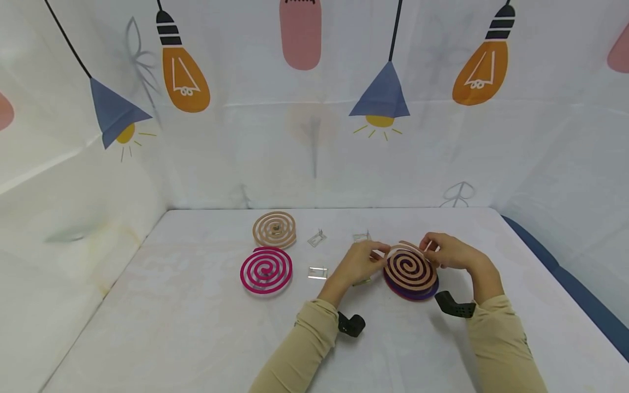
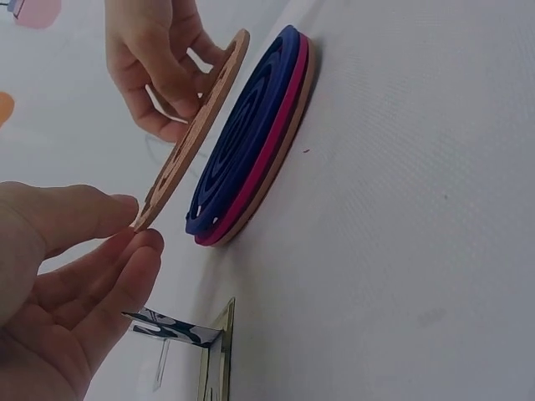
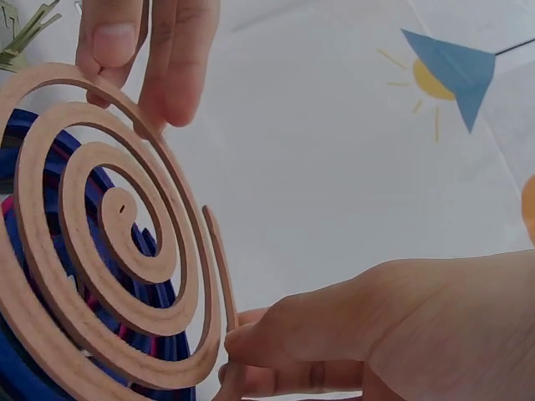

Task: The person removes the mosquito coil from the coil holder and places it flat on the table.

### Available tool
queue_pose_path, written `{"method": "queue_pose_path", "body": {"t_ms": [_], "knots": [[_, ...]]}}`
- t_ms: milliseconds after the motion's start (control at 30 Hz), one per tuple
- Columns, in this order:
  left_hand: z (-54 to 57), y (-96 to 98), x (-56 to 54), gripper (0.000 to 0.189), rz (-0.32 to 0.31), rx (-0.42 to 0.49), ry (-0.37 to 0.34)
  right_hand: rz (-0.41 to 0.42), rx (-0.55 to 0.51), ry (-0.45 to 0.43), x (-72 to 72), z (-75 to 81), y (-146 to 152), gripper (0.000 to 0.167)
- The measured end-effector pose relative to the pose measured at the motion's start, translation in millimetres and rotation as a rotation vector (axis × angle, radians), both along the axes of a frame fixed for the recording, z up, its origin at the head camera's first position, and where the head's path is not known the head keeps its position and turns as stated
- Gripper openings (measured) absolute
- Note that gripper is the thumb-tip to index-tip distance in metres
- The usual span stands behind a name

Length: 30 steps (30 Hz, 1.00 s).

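Both hands hold a tan mosquito coil [image 2: 197, 132] by its edge, tilted just above a stack of coils. My left hand [image 1: 357, 266] pinches one side between thumb and fingers. On the opposite side, my right hand [image 1: 451, 252] pinches the rim near the coil's outer end, plain in the right wrist view. The stack lies flat on the table, with a dark blue coil [image 2: 261, 117] on top, a magenta coil [image 2: 284, 125] under it and another tan coil [image 2: 294, 140] at the bottom. In the left wrist view a gap separates the held coil from the stack.
To the left lie another tan coil [image 1: 256, 232] and a magenta coil [image 1: 266, 248] on the white table [image 1: 187, 327]. Several small metal coil stands [image 1: 318, 273] sit between them and the stack; one stand [image 2: 219, 351] is close by my left hand. A patterned curtain [image 1: 245, 136] hangs behind.
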<state>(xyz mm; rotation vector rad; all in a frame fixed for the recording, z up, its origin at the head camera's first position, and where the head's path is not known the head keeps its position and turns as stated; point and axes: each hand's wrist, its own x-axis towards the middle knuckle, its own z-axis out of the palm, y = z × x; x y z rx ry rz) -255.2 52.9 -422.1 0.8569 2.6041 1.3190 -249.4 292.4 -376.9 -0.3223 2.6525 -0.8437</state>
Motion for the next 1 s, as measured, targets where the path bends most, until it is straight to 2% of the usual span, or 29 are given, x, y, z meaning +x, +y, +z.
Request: {"method": "queue_pose_path", "body": {"t_ms": [400, 767, 1000], "knots": [[0.1, 4.0, 3.1, 0.032, 0.004, -0.04, -0.003, -0.007, 0.027, -0.038, 0.5, -1.8, 4.8, 0.016], [-2.7, 5.8, 1.6, 0.033, -0.047, -0.062, 0.022, 0.009, 0.044, -0.049, 0.3, -3.0, 4.7, 0.013], [-6.1, 6.6, 0.7, 0.032, -0.057, -0.083, 0.016, 0.01, 0.02, -0.073, -0.1, -5.8, 4.3, 0.013]]}}
